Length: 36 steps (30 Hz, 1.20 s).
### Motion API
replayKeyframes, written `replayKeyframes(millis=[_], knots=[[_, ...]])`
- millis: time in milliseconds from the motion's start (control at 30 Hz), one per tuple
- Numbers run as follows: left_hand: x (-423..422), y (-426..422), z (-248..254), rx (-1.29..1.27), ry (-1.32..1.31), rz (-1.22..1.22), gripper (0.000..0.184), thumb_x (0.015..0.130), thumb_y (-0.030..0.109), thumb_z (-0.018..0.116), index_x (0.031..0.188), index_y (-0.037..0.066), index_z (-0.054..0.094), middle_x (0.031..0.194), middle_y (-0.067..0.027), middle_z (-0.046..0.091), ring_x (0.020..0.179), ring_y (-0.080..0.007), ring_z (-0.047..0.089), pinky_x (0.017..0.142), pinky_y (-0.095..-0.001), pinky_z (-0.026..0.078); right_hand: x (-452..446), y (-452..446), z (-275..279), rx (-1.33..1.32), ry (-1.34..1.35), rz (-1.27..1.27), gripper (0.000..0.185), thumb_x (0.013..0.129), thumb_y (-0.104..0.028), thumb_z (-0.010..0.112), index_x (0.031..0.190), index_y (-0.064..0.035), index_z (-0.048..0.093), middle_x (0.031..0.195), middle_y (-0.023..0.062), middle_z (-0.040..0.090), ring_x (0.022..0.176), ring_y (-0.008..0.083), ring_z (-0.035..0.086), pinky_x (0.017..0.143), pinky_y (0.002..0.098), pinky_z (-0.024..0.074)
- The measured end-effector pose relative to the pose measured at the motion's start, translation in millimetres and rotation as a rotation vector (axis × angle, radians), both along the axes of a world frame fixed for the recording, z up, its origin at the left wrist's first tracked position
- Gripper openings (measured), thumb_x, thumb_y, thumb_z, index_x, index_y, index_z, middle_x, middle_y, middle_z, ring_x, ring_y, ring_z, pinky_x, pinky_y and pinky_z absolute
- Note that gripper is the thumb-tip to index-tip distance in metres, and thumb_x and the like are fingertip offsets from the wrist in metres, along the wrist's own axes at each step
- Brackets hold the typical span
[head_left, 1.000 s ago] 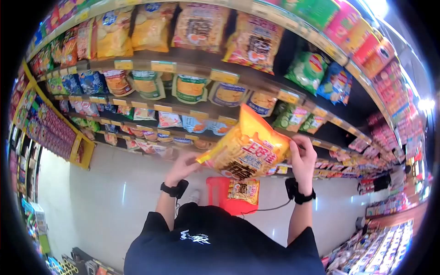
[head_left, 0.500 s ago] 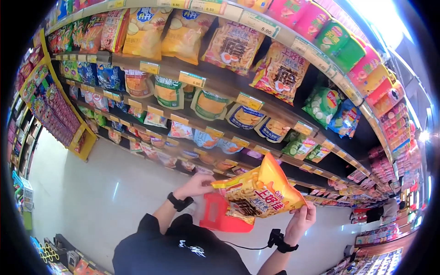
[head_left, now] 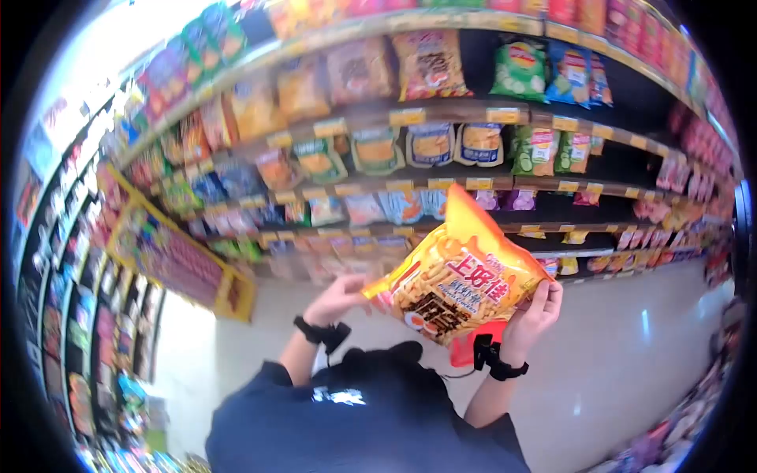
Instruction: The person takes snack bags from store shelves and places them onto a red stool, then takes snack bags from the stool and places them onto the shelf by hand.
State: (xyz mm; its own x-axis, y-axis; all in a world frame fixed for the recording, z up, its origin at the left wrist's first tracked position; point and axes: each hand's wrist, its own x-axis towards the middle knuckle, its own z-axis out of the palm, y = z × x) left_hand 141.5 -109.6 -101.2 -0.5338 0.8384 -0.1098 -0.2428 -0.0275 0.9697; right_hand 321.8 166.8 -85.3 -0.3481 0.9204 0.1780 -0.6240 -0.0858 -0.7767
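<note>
An orange and yellow snack bag (head_left: 465,276) hangs tilted in front of my body, its printed front facing up. My right hand (head_left: 538,311) pinches the bag's right corner between thumb and fingers. At the opposite corner, my left hand (head_left: 344,298) has its fingers closed on the yellow edge. Below the bag a red basket (head_left: 465,351) shows only in part, mostly hidden behind the bag and my right wrist. Black bands with small devices are strapped round both wrists.
Shelves of snack bags (head_left: 431,63) stretch across the front, with price tags along their edges. A yellow-framed display (head_left: 169,256) stands at the left, near more shelving (head_left: 75,315). Pale floor (head_left: 623,331) shows at the right.
The view has swung, so the shelves and floor appear shifted. The bag stays between both hands and now faces the camera more fully. The basket is more hidden behind it.
</note>
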Motion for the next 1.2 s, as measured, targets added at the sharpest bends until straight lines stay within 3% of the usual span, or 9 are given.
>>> replayKeyframes(millis=[100,200,333,500,667,833,967,1100,1200], knots=[[-4,11,4,0.071,-0.050,0.063,0.017,0.082,-0.001,0.060,0.098,-0.002,0.059,0.093,-0.0122,0.063,0.078,-0.0211,0.065,0.066,-0.0323,0.055,5,12,3,0.067,-0.075,-0.062,0.011,0.097,-0.014,0.051,0.096,-0.0039,0.050,0.085,-0.0005,0.054,0.070,0.0029,0.048,0.060,0.0183,0.0406],[-9,24,17,-0.081,0.071,0.076,0.015,0.084,0.002,0.058,0.098,-0.002,0.059,0.083,-0.0104,0.066,0.071,-0.0184,0.066,0.063,-0.0280,0.054,14,6,24,0.120,-0.080,-0.038,0.009,0.096,-0.013,0.053,0.097,-0.0041,0.049,0.080,0.0001,0.053,0.058,0.0058,0.049,0.051,0.0205,0.0432],[-27,35,29,-0.336,0.251,-0.034,0.014,0.085,0.006,0.057,0.096,-0.002,0.060,0.082,-0.0069,0.065,0.068,-0.0138,0.064,0.062,-0.0240,0.052,0,0,54,0.268,-0.181,0.004,0.010,0.095,-0.011,0.054,0.098,-0.0027,0.050,0.079,0.0005,0.052,0.056,0.0053,0.050,0.052,0.0199,0.0422],[-70,27,13,-0.398,0.323,-0.106,0.018,0.088,0.012,0.053,0.098,-0.001,0.061,0.083,-0.0042,0.064,0.070,-0.0110,0.062,0.061,-0.0223,0.050,-65,1,81,0.293,-0.166,0.143,0.016,0.093,-0.015,0.059,0.091,-0.0003,0.055,0.075,0.0007,0.057,0.053,0.0052,0.051,0.047,0.0203,0.0408],[-117,3,26,-0.342,0.284,-0.086,0.016,0.090,0.014,0.052,0.092,0.001,0.062,0.073,-0.0017,0.062,0.067,-0.0092,0.062,0.056,-0.0207,0.048,-153,1,111,0.385,-0.178,0.230,0.016,0.087,-0.013,0.063,0.092,0.0023,0.061,0.078,0.0033,0.062,0.056,0.0072,0.056,0.050,0.0214,0.0447],[-182,-16,55,-0.272,0.264,0.048,0.016,0.088,0.013,0.058,0.074,0.005,0.057,0.058,0.0028,0.050,0.049,-0.0058,0.044,0.046,-0.0210,0.031,-251,27,136,0.450,-0.288,0.348,0.017,0.088,-0.016,0.064,0.095,-0.0010,0.061,0.077,0.0010,0.061,0.058,0.0068,0.055,0.055,0.0213,0.0472],[-238,-18,97,-0.089,0.167,0.131,0.017,0.085,0.011,0.060,0.070,0.006,0.054,0.054,0.0051,0.044,0.044,-0.0047,0.037,0.042,-0.0215,0.025,-339,56,162,0.402,-0.361,0.443,0.016,0.086,-0.015,0.066,0.091,-0.0012,0.061,0.075,0.0008,0.059,0.059,0.0087,0.057,0.058,0.0229,0.0488],[-305,-16,115,-0.141,0.120,0.049,0.016,0.086,0.009,0.059,0.070,0.005,0.055,0.053,0.0067,0.040,0.043,-0.0031,0.032,0.041,-0.0201,0.022,-412,63,180,0.342,-0.303,0.485,0.017,0.085,-0.013,0.067,0.094,-0.0011,0.059,0.080,0.0021,0.058,0.065,0.0102,0.056,0.059,0.0234,0.0487],[-340,-13,132,-0.160,0.402,0.138,0.014,0.085,0.013,0.062,0.076,0.002,0.063,0.056,0.0075,0.041,0.047,-0.0017,0.032,0.043,-0.0203,0.022,-452,64,188,0.275,-0.261,0.461,0.015,0.086,-0.009,0.064,0.098,-0.0025,0.059,0.085,0.0022,0.058,0.071,0.0122,0.055,0.064,0.0283,0.0487]])
